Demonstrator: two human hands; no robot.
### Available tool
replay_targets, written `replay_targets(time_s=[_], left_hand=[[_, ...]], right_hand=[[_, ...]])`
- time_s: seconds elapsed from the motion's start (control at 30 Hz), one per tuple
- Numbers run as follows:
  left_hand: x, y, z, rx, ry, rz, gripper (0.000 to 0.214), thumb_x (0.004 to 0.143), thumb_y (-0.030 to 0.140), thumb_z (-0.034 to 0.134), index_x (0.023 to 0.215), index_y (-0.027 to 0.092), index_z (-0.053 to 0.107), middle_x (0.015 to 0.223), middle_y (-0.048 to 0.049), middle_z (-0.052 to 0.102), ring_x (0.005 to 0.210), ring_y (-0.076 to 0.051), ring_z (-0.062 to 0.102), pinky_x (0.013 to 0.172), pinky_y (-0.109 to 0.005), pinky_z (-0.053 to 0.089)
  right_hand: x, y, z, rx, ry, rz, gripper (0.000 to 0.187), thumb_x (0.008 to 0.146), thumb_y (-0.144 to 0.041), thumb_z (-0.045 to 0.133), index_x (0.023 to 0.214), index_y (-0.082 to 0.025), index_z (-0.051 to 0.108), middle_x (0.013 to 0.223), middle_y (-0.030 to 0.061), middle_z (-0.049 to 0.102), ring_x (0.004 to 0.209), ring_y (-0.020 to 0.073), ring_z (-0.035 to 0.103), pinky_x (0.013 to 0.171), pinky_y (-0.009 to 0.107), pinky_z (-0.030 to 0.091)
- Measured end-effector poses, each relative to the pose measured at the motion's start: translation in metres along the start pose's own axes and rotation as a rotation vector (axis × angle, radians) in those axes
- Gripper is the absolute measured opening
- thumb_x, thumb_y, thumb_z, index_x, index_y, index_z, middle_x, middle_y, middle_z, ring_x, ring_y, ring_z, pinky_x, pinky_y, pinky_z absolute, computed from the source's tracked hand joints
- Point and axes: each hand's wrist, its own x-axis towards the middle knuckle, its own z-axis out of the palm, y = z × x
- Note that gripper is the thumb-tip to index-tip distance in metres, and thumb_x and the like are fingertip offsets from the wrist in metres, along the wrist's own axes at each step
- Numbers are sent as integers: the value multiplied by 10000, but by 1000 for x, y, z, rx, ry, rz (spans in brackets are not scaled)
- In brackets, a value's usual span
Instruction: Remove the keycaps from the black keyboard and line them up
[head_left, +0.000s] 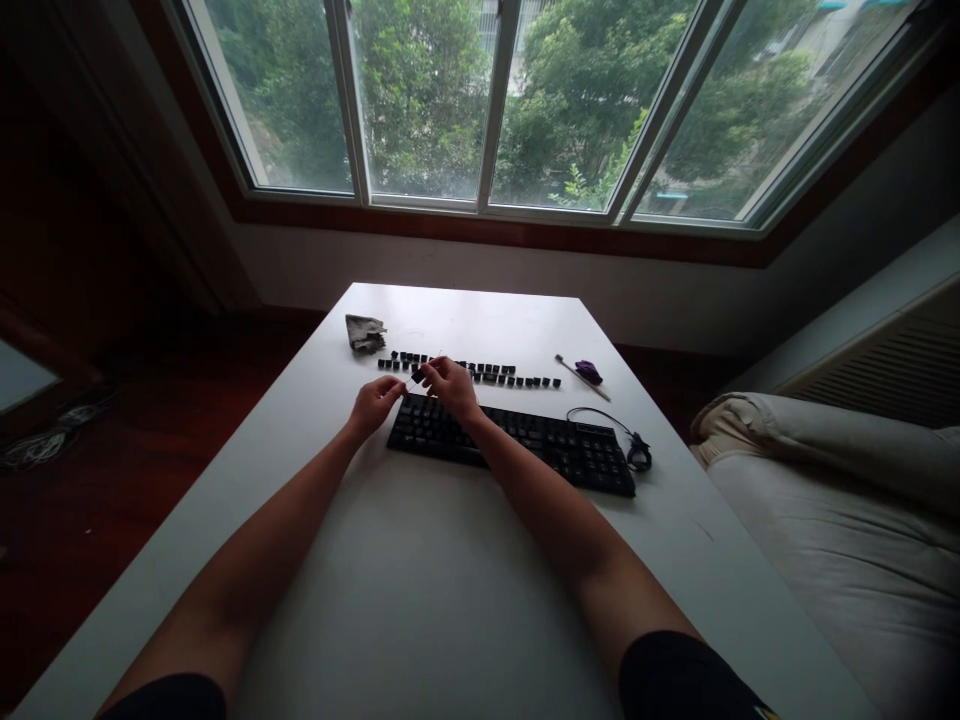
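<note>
My left hand (377,404) is closed, its fingertips pinching a thin, pale wire-like piece (410,385). Close against that piece is a small black keycap (418,376), gripped by the closed fingers of my right hand (448,386). Both hands are raised over the upper left end of a black keyboard (517,432). Behind them, loose black keycaps (499,375) lie in two rows on the white table, partly hidden by my right hand.
A crumpled grey cloth (365,334) lies at the table's back left. To the right are a thin brush (583,378) and a purple bundle (589,372). The keyboard's coiled cable (639,453) rests beside its right end. A pale sofa (817,480) stands right of the white table (420,580).
</note>
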Motion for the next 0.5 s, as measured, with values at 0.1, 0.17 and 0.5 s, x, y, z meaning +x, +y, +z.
replay_targets(time_s=[0.1,0.17,0.5], left_hand=[[2,4,0,3,53,-32,351,906,477,548,837,169,701,816,-45,711,770,-183,637,747,-298,495],[3,7,-1,38,94,-50,346,905,479,547,832,176,697,790,-38,707,738,-178,628,718,-290,487],[6,39,-17,306,183,-3,303,914,416,539,793,189,700,776,-30,698,720,-182,603,649,-287,433]], right_hand=[[-2,0,-4,-165,111,-14,371,944,-547,534,869,-191,608,703,22,705,611,146,664,613,239,467],[-3,0,-6,-271,129,-6,385,963,-537,507,808,-197,602,652,20,684,626,160,658,639,249,450],[-11,-4,-9,-674,-68,-333,328,942,-260,594,1269,-231,601,1046,87,674,956,219,606,777,289,430]])
